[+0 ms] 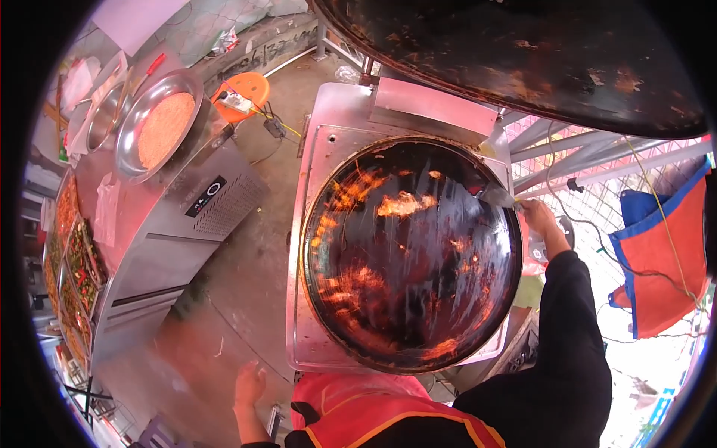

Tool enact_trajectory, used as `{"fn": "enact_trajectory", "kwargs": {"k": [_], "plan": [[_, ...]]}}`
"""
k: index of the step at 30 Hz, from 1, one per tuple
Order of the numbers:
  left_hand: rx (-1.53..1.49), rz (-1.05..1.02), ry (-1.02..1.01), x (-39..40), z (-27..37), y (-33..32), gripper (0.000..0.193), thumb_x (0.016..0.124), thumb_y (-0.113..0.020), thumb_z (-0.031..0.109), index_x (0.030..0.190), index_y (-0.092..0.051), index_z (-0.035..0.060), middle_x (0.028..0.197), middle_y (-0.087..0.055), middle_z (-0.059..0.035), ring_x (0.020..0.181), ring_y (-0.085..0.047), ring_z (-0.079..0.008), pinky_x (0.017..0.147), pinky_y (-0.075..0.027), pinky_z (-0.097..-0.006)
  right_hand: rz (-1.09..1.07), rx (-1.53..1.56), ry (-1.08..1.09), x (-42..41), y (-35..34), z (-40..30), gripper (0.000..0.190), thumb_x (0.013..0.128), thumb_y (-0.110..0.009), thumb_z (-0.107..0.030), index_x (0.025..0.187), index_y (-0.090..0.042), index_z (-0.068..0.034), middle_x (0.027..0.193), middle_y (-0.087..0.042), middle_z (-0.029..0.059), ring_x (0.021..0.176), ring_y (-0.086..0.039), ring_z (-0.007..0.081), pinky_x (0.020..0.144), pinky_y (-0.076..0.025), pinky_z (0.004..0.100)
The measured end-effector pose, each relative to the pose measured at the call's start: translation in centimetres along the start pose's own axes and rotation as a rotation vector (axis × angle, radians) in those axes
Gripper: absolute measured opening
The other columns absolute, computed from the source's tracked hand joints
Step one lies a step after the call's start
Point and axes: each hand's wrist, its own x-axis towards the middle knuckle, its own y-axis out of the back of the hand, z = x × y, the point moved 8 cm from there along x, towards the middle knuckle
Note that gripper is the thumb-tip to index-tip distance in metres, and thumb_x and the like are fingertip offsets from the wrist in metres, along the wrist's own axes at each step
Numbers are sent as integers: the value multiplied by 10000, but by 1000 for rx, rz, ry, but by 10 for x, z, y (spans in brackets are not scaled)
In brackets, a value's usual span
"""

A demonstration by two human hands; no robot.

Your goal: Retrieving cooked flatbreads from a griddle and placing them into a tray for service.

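Note:
A large round black griddle pan (414, 257) with orange-brown stains and pale scrape streaks lies on a metal stove top before me. At its upper right rim, my right hand (539, 217) holds a scraper (496, 196) whose blade rests on or just above the pan's surface. My left hand (250, 385) hangs over the floor at the lower left, away from the pan, its fingers loosely bent with nothing seen in them. Above the stove, a big round dark lid (526, 56) is raised.
At the left stands a metal counter (162, 252) with a steel bowl (124, 147) of orange crumbly food and trays of chopped food (75, 280). Behind it is an orange stool (255, 87) bearing a power strip. An orange and blue cloth (661, 252) hangs at the right.

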Motion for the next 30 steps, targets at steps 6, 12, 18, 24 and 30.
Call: {"fn": "enact_trajectory", "kwargs": {"k": [6, 12, 18, 24, 30], "plan": [[-30, -17, 141, -27, 22, -11, 334, 820, -577, 187, 1088, -546, -9, 1047, -585, -233, 985, -556, -383, 858, -448, -432, -96, -69, 67, 52, 21, -33, 331, 816, -504, -155, 1121, -624, -204, 949, -625, 172, 913, -597, 343, 784, -468, 420], [-46, 7, 178, -34, 33, -11, 342, 820, -578, 192, 1098, -541, -4, 1062, -580, -239, 994, -553, -390, 866, -443, -440, 17, -26, 201, 82, 20, -71, 319, 812, -544, -171, 1121, -624, -174, 955, -630, 174, 916, -598, 346, 793, -468, 416], [-20, 78, 173, -50, 35, -6, 340, 821, -575, 191, 1100, -542, 0, 1084, -573, -233, 1019, -539, -388, 879, -437, -442, -8, -54, 338, 98, 33, -143, 324, 835, -570, -225, 1147, -608, -146, 1006, -617, 166, 977, -582, 329, 828, -454, 408], [-50, 66, 180, -57, 35, -5, 338, 821, -572, 191, 1098, -543, -1, 1085, -577, -221, 1025, -537, -379, 892, -429, -435, 66, -142, 508, 99, 40, -180, 336, 818, -566, -180, 1146, -610, -125, 1053, -616, 155, 1016, -564, 328, 862, -450, 406], [-72, 82, 136, -54, 34, 3, 361, 821, -570, 202, 1115, -540, -5, 1100, -571, -224, 1047, -527, -378, 908, -422, -430, 106, -157, 516, 77, 52, -215, 321, 822, -568, -199, 1131, -610, -122, 1050, -611, 156, 998, -567, 332, 851, -453, 422]]}}
